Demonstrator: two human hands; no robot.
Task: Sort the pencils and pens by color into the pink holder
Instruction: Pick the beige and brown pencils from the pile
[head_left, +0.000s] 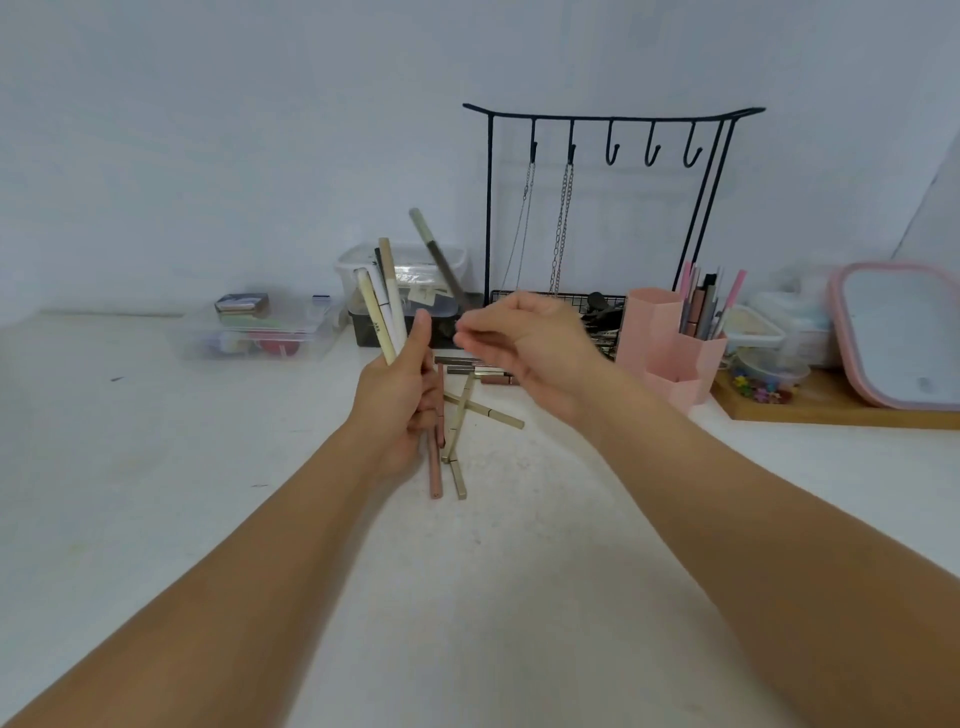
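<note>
My left hand grips a bunch of white and beige pens that stand upright above the fist. My right hand is beside it and pinches the lower end of a grey-and-brown pen, which slants up to the left. On the white table below lie several gold and pink pens, crossed over one another. The pink holder stands to the right of my right hand, with several pink and grey pens in its back compartments.
A black wire jewellery rack with two chains stands behind the hands. Clear plastic boxes sit at the back left and centre. A pink-framed mirror and small containers rest on a wooden board at right.
</note>
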